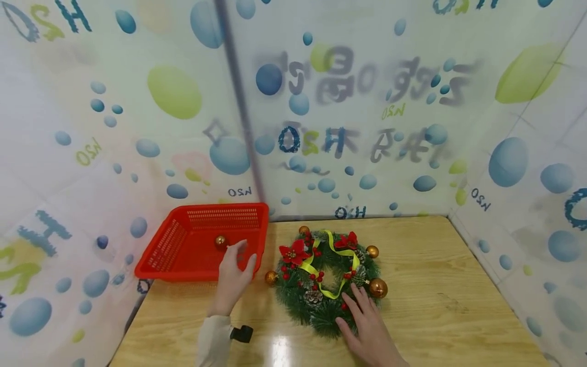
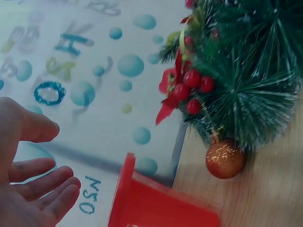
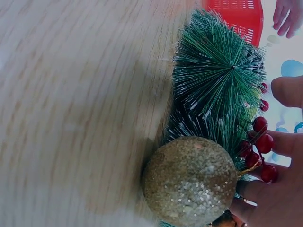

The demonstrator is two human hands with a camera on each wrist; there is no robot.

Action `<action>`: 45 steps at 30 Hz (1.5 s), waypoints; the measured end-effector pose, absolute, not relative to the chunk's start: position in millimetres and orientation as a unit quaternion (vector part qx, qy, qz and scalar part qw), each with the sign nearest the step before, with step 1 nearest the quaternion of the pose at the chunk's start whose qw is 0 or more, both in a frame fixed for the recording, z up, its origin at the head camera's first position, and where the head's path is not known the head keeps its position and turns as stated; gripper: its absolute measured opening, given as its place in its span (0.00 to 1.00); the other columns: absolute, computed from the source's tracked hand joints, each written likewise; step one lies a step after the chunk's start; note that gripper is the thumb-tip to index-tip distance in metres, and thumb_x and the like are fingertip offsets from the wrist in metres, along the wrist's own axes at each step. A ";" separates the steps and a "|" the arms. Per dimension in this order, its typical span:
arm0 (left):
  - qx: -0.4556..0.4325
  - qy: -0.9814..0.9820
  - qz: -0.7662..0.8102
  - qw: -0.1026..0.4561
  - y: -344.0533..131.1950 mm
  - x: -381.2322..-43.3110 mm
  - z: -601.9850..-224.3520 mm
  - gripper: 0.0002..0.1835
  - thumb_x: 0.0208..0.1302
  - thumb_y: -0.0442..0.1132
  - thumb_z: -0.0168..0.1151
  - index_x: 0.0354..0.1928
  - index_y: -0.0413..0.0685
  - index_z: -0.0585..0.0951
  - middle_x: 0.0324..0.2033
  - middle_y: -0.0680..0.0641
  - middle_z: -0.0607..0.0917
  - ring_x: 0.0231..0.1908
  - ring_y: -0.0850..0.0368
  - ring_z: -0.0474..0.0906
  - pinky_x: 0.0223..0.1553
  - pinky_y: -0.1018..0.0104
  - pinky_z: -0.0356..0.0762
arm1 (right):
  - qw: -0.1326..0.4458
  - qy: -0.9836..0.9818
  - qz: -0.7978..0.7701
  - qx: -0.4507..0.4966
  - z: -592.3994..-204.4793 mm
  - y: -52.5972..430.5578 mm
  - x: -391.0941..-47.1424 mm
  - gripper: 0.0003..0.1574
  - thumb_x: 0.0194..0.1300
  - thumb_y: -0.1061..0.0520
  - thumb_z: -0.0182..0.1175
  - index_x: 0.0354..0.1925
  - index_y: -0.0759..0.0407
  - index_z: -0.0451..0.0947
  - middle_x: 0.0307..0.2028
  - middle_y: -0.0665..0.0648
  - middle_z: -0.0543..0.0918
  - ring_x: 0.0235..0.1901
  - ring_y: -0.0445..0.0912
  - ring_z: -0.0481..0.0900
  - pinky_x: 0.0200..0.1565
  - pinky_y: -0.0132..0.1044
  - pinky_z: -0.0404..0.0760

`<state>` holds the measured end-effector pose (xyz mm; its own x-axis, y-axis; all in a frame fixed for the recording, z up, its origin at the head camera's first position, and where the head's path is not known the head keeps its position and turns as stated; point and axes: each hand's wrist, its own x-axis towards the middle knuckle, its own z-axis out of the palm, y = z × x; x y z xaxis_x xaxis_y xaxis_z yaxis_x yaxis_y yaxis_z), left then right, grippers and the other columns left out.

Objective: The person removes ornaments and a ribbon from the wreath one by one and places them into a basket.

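A green wreath (image 1: pixel 300 300) lies on the table, dressed with red poinsettias (image 1: pixel 293 252), a yellow ribbon (image 1: pixel 330 294), pinecones, red berries (image 3: pixel 265 143) and several gold and copper balls. My right hand (image 1: pixel 369 329) rests on its front right part, fingers spread among the needles and berries near a glittery gold ball (image 3: pixel 189 182). Over the front right of a red basket (image 1: pixel 202 278), my left hand (image 1: pixel 234 278) hovers with relaxed fingers, and its wrist view shows nothing held. A gold ball (image 1: pixel 220 241) lies inside the basket.
The wooden table (image 1: pixel 440 285) carries the basket at back left and the wreath in the middle. A patterned curtain (image 1: pixel 367 127) hangs behind and along both sides of the table. A dark strap end (image 1: pixel 242 334) sticks out from my left wrist.
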<state>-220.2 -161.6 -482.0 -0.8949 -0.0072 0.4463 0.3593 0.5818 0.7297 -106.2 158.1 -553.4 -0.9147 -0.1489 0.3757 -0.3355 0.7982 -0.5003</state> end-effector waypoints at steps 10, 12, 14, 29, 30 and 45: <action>-0.137 -0.862 -0.434 0.220 -131.4 -209.5 -498.7 0.23 0.64 0.28 0.67 0.60 0.29 0.75 0.51 0.34 0.81 0.53 0.37 0.80 0.53 0.43 0.82 | 0.164 -0.935 0.284 0.136 -557.6 158.2 -106.5 0.31 0.70 0.47 0.64 0.64 0.63 0.77 0.70 0.70 0.70 0.68 0.73 0.67 0.58 0.72 0.73; -0.139 -0.864 -0.432 0.218 -127.2 -205.6 -498.5 0.23 0.64 0.28 0.67 0.60 0.30 0.76 0.50 0.36 0.82 0.52 0.39 0.80 0.52 0.43 0.82 | 0.163 -0.935 0.285 0.134 -558.1 158.3 -106.0 0.31 0.70 0.47 0.64 0.64 0.63 0.77 0.70 0.70 0.69 0.68 0.73 0.66 0.59 0.72 0.73; -0.144 -0.864 -0.433 0.215 -122.7 -201.7 -497.7 0.23 0.64 0.28 0.68 0.60 0.31 0.76 0.49 0.37 0.82 0.51 0.41 0.80 0.52 0.43 0.82 | 0.164 -0.935 0.286 0.133 -558.7 158.6 -105.7 0.32 0.70 0.47 0.64 0.64 0.63 0.76 0.70 0.70 0.69 0.68 0.73 0.66 0.59 0.72 0.73; -0.176 -0.876 -0.437 0.099 -84.0 -182.5 -515.1 0.23 0.70 0.34 0.63 0.64 0.34 0.72 0.57 0.36 0.79 0.57 0.39 0.77 0.57 0.43 0.79 | 0.171 -0.935 0.281 0.134 -558.0 158.4 -106.7 0.32 0.68 0.48 0.66 0.64 0.63 0.77 0.70 0.71 0.69 0.68 0.73 0.66 0.58 0.73 0.73; -0.175 -0.877 -0.438 0.089 -82.4 -181.4 -516.7 0.24 0.71 0.34 0.62 0.65 0.35 0.72 0.58 0.37 0.79 0.58 0.40 0.77 0.58 0.43 0.79 | 0.167 -0.936 0.281 0.132 -557.6 158.1 -106.9 0.32 0.68 0.48 0.66 0.64 0.62 0.77 0.71 0.70 0.69 0.69 0.72 0.66 0.59 0.73 0.73; -0.215 -0.881 -0.410 0.099 -68.6 -169.4 -533.4 0.24 0.69 0.35 0.63 0.64 0.35 0.73 0.59 0.38 0.79 0.61 0.42 0.77 0.59 0.44 0.79 | 0.209 -0.926 0.280 0.144 -556.7 157.9 -107.9 0.32 0.66 0.50 0.68 0.63 0.64 0.77 0.69 0.71 0.70 0.67 0.74 0.68 0.55 0.74 0.75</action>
<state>-169.4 -68.6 -533.4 -0.8878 0.2971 0.3515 0.4602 0.5705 0.6802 -107.9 157.9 -556.7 -0.8714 -0.1497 0.4672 -0.3835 0.8018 -0.4583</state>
